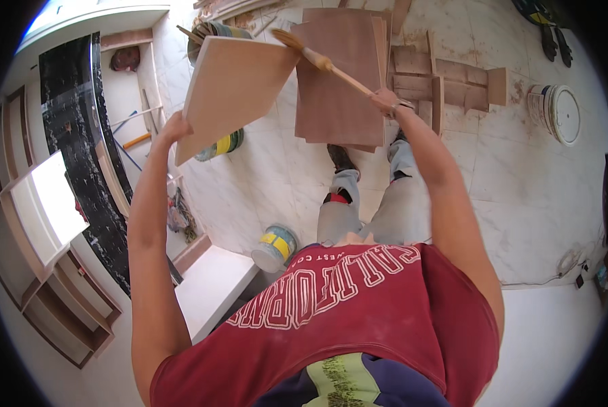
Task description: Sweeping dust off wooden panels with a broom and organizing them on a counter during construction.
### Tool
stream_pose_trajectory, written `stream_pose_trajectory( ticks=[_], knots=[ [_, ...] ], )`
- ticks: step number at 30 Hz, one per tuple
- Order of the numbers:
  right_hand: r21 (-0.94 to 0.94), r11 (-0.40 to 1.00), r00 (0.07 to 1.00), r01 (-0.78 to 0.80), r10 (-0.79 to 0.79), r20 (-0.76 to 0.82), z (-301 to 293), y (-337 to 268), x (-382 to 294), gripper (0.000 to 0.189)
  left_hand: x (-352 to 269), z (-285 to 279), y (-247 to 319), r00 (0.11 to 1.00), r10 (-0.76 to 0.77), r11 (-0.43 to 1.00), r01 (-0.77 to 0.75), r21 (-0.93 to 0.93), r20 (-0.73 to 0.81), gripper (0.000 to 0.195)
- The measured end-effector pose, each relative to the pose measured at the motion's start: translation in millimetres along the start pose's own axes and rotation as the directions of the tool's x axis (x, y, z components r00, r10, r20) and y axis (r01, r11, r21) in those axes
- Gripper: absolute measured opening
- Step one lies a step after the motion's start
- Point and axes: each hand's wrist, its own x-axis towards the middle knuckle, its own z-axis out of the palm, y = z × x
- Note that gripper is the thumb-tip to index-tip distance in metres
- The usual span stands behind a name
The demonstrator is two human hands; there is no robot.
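My left hand (177, 127) grips the left edge of a pale wooden board (240, 86), which is raised and tilted above the floor. In my right hand (391, 103) is the wooden handle of a long brush (318, 60). The brush's bristles lie over the board's upper right corner; whether they touch it I cannot tell. Beyond, a stack of brown thin wood sheets (339, 91) rests on the floor in front of my feet, partly behind the brush handle.
Wooden frame pieces (462, 81) lie right of the stack. A white lidded bucket (567, 115) stands far right. Buckets with yellow bands (276, 246) (223, 146) stand left. A counter with a black stone top (75, 102) and wooden shelving (54, 300) line the left; sawdust marks the tiles.
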Motion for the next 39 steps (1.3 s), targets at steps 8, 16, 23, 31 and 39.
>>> stream_pose_trajectory(
  ticks=[8,16,23,31,39],
  knots=[
    [0.231,0.971,0.997,-0.058,0.067,-0.033,-17,41,-63,0.038,-41,30,11,0.896,0.219,0.974,-0.223,0.035,-0.387,0.048],
    [0.281,0.951,0.938,-0.133,0.212,-0.273,-27,161,-255,0.045,-45,-37,59,0.732,0.578,0.816,-0.511,0.271,-0.360,0.045],
    [0.380,0.916,0.926,-0.127,0.247,-0.286,33,131,-347,0.043,-45,-30,110,0.712,0.652,0.757,-0.624,0.193,-0.259,0.047],
    [0.580,0.814,0.943,-0.046,0.227,-0.244,123,95,-218,0.048,-20,-1,126,0.694,0.632,0.736,-0.677,-0.014,-0.345,0.048],
    [0.651,0.750,0.918,-0.119,0.333,-0.217,122,115,-205,0.046,-16,-3,114,0.622,0.758,0.650,-0.746,0.146,-0.197,0.045]
  ],
)
